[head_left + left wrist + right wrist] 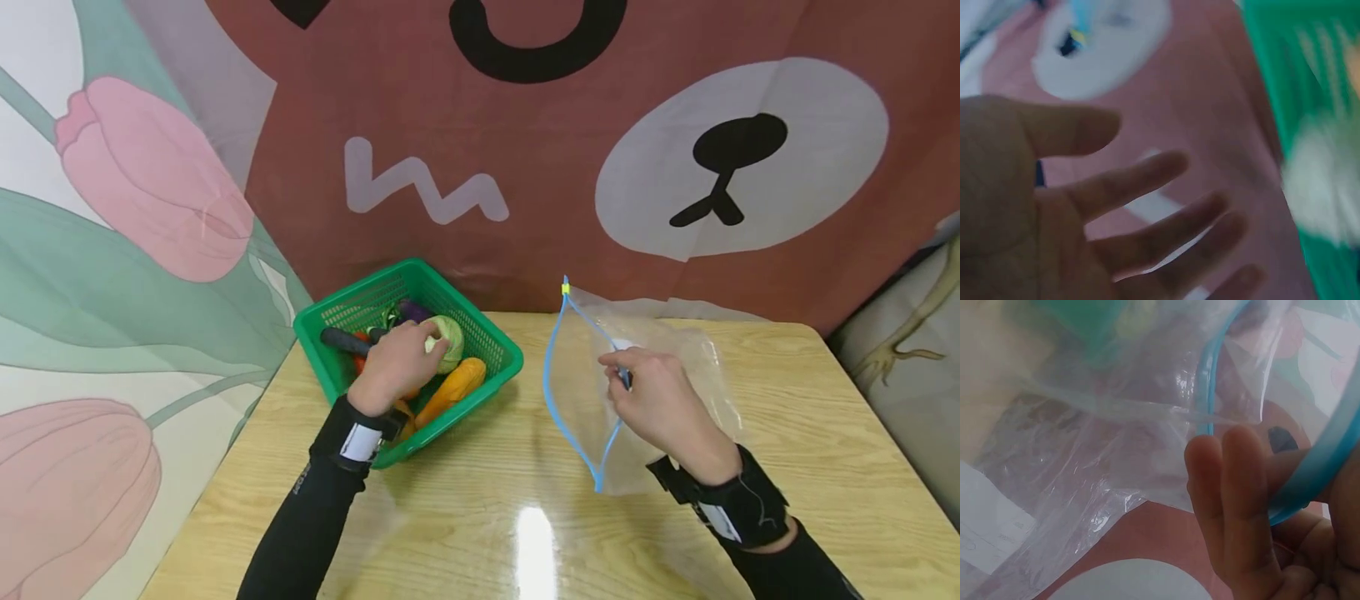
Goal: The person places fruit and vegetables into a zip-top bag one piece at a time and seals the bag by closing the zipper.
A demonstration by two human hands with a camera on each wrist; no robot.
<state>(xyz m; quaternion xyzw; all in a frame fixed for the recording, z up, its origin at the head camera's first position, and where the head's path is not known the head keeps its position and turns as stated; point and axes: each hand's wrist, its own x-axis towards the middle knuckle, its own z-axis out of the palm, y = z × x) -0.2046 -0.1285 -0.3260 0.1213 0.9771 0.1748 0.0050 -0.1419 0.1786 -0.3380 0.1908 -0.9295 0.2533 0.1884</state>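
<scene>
My left hand [397, 367] hovers over a green plastic basket [491, 379], close to a round pale-green cabbage [453, 343]. Its fingers look loosely extended in the left wrist view, with nothing between them. Around the cabbage lie a purple eggplant [413, 312], a long orange-yellow vegetable [452, 390] and a dark elongated vegetable [343, 341]. On the right, my right hand [667, 408] grips the blue-edged mouth of a clear zip bag [585, 367], holding it upright and gaping. The blue strip [1335, 450] passes between thumb and fingers in the right wrist view.
The wooden table [465, 517] carries the basket at left. A yellow slider [566, 288] sits at the top end of the bag's blue strip. Behind the table hangs a brown cloth [540, 242] with a bear design; a flower-printed cloth [150, 183] is at left.
</scene>
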